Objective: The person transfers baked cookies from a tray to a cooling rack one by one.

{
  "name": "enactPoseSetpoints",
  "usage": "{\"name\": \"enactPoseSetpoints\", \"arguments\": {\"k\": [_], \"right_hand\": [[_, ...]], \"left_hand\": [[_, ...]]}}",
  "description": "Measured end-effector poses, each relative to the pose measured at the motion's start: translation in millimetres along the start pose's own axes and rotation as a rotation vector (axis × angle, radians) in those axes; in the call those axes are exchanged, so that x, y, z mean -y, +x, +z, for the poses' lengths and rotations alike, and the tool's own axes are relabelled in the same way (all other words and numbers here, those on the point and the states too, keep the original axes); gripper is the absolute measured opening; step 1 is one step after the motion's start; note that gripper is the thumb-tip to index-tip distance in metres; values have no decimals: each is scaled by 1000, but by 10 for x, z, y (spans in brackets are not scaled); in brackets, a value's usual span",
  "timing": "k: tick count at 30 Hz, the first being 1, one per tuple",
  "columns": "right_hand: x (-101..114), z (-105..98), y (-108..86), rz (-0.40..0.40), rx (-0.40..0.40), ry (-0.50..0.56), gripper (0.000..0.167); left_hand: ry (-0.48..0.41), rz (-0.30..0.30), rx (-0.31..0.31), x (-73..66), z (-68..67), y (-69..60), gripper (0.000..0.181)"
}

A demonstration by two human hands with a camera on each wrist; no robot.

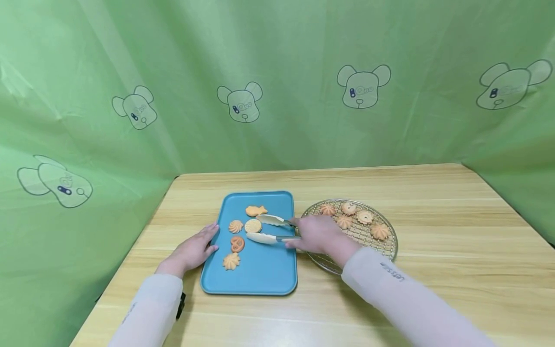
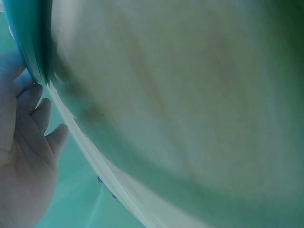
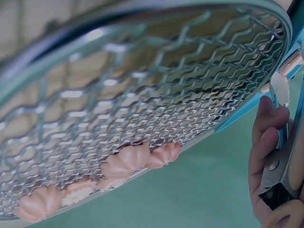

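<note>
My right hand [image 1: 320, 233] holds a pair of metal tongs [image 1: 284, 238] with pale scalloped tips over the blue tray [image 1: 260, 284]. The tips stand apart, on the far and near sides of a round cookie [image 1: 253, 226]; whether they touch it I cannot tell. Around it on the tray lie a fish-shaped cookie [image 1: 255, 211], a swirl cookie [image 1: 235, 226], a pretzel-shaped cookie [image 1: 237, 244] and a flower-shaped cookie [image 1: 231, 261]. My left hand [image 1: 192, 249] rests against the tray's left edge, fingertips touching the rim in the left wrist view.
Right of the tray is a round wire rack [image 1: 364, 241], partly under my right hand and forearm. Several cookies [image 1: 380, 231] lie on its far side. The wooden table [image 1: 455, 231] extends to the right. A green curtain [image 1: 299, 135] with bear-head drawings hangs behind and at both sides.
</note>
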State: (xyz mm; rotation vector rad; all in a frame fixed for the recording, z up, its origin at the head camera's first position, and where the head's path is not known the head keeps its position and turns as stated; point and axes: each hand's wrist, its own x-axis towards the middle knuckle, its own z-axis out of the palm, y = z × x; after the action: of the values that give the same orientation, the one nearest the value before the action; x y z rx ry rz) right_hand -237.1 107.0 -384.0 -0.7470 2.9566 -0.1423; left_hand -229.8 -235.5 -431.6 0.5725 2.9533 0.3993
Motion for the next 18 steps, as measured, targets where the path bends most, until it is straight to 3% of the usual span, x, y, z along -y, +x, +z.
{"name": "enactPoseSetpoints", "arguments": {"k": [18], "right_hand": [[56,32,32,4,-3,-13,73]], "left_hand": [[-5,-5,9,-11,-10,-7,60]]}}
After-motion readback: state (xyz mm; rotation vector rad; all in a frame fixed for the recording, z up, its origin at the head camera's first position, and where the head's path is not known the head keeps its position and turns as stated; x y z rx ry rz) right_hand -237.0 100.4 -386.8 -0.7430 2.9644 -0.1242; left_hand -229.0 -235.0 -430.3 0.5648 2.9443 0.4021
